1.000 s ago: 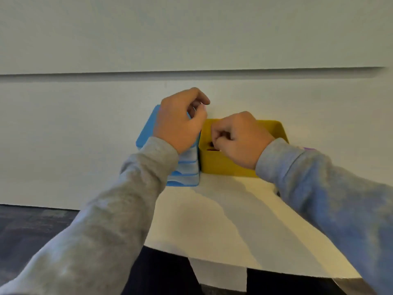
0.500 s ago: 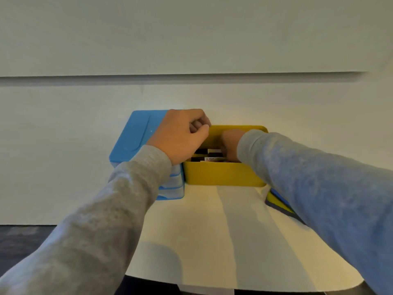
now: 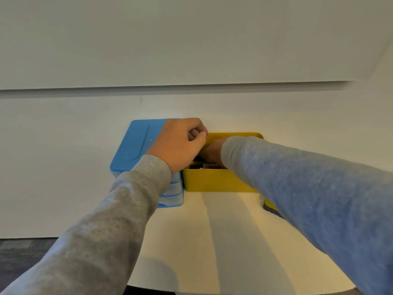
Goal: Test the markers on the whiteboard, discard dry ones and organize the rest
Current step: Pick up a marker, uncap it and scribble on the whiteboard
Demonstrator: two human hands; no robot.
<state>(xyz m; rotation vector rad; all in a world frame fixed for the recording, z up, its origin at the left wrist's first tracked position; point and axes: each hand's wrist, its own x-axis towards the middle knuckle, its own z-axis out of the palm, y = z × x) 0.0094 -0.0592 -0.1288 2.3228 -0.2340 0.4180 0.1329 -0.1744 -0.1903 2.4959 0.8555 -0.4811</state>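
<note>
A yellow open box (image 3: pixel 214 180) stands against the wall at the table's back edge. Dark markers (image 3: pixel 203 166) with white labels lie inside it, mostly hidden. My right hand (image 3: pixel 212 150) reaches down into the box. Its fingers are hidden behind my sleeve and the box wall. My left hand (image 3: pixel 178 143) hovers curled in a fist over the box's left corner and the neighbouring blue box, with the thumb against the index finger. Nothing shows in it.
A blue lidded box (image 3: pixel 136 143) sits touching the yellow box's left side. The cream table (image 3: pixel 212 241) stretches toward me. A flat yellow and dark object (image 3: pixel 269 206) peeks out under my right forearm. A white panel (image 3: pixel 191 39) covers the wall above. Dark floor lies at the left.
My right hand has gone from above the yellow box down into it. My left hand stayed fisted at the box's left corner. The view has shifted a little.
</note>
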